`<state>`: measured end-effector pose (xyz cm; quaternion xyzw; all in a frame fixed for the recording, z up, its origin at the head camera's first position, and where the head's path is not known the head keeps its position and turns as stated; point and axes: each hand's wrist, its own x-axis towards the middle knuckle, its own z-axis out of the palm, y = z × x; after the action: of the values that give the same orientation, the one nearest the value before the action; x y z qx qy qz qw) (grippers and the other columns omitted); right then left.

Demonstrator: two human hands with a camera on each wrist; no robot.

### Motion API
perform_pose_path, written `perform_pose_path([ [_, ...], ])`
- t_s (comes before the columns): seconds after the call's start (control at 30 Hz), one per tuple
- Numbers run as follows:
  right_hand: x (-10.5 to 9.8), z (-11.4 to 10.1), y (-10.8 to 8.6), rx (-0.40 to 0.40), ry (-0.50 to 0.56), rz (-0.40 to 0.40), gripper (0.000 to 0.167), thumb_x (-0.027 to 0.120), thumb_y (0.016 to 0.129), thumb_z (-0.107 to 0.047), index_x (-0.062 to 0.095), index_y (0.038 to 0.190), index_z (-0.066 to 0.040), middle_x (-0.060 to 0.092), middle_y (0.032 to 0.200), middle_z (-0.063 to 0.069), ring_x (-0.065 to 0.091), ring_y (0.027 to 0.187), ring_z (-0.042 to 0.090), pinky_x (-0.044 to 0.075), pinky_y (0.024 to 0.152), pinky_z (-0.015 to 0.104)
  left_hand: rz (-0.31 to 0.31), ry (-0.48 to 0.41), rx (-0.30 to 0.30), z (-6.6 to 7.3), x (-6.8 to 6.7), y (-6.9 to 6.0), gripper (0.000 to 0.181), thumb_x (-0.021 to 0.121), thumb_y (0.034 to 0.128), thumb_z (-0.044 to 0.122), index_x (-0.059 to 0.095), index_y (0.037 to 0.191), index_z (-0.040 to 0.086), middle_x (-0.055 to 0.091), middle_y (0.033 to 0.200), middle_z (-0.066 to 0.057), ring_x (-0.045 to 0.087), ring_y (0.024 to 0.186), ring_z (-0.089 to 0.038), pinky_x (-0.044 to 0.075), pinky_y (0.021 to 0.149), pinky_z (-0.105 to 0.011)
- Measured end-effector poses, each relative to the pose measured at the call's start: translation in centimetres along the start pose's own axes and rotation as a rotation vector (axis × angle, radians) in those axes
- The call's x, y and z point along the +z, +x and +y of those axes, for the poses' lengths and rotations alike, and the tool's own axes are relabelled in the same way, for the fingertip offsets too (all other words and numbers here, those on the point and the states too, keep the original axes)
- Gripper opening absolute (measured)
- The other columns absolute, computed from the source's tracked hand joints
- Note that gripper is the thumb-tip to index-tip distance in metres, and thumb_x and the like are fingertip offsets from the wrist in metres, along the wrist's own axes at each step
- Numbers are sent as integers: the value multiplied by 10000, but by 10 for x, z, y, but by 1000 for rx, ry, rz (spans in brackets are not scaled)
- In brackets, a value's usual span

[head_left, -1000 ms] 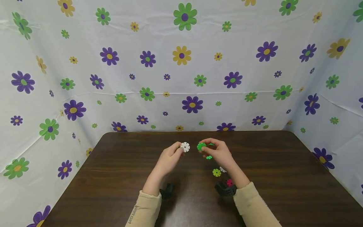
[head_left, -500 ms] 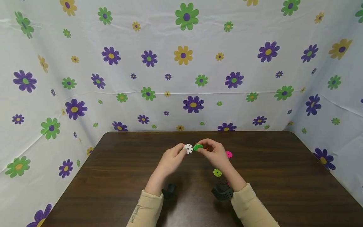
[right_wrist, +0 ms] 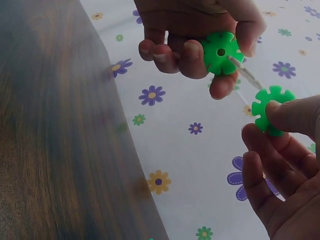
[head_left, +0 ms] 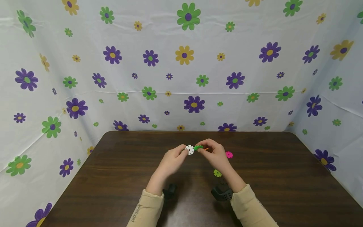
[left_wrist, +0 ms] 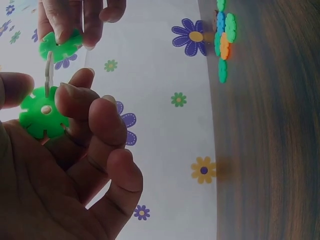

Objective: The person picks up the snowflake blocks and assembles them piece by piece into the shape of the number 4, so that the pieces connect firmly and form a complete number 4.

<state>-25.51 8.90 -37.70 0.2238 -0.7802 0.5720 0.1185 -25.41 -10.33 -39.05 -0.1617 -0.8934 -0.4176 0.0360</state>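
Observation:
In the head view my left hand holds a white notched disc near the middle of the table. Joined crosswise to it is a green notched disc, pinched between thumb and fingers in the left wrist view. My right hand pinches another green notched disc by its face, thumb on top. The edge-on white disc reaches from the left hand's green disc to the rim of the right hand's one. How deep their slots sit in each other, I cannot tell.
On the brown table lie a pink disc and a yellow-green disc, right of the hands. The left wrist view shows a cluster of coloured discs on the table. A flowered cloth hangs behind the table.
My right hand has moved left, bringing its green disc against the white one and tilting it nearly edge-on. The left hand has shifted slightly right.

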Motion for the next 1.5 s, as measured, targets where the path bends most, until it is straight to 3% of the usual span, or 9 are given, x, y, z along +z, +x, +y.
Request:
perform_pose_path([
  [0.3,1,3,-1,-23,-12,-10,116,667,851,93,708,938,29,657,898,133,574,699,150,506,625,256,-41,-16,37,-1,0,-1,224,472,1010,350,602,1101,192,504,710,39,467,607,-134,399,562,-306],
  [0.5,0,2,-2,-29,-15,3,103,669,855,84,707,933,28,659,897,132,581,716,138,512,642,255,-88,-33,96,-5,3,-1,439,632,932,420,490,1292,213,553,757,36,472,591,-96,412,550,-267],
  [0.67,0,3,-3,-26,-13,4,116,676,856,72,709,958,29,668,903,148,595,715,163,522,642,257,-55,-13,119,-5,4,-1,384,629,944,382,506,1264,210,512,726,35,452,590,-94,395,538,-254],
  [0.83,1,3,-4,-1,-9,23,156,669,867,63,677,1020,33,685,934,163,639,743,210,529,653,243,-27,2,115,-4,4,-1,352,640,940,367,551,1233,195,589,852,49,528,684,-110,460,610,-272],
  [0.97,0,2,-4,-1,-1,39,96,654,883,57,674,976,41,687,872,183,651,714,179,501,586,232,-6,4,128,-4,4,-1,340,650,935,352,581,1218,178,618,942,53,556,743,-120,489,667,-283],
  [1.23,-2,2,-4,-40,40,41,79,656,868,85,699,934,77,700,842,191,679,726,253,530,596,246,-45,-73,191,-5,4,0,297,617,959,299,574,1195,123,608,948,30,548,754,-120,492,679,-278],
  [1.5,-2,3,-2,-49,23,19,73,676,854,78,710,918,74,706,827,166,670,712,327,539,597,271,-73,-79,193,-6,2,0,305,626,953,293,584,1182,95,593,911,37,526,730,-114,476,658,-275],
])
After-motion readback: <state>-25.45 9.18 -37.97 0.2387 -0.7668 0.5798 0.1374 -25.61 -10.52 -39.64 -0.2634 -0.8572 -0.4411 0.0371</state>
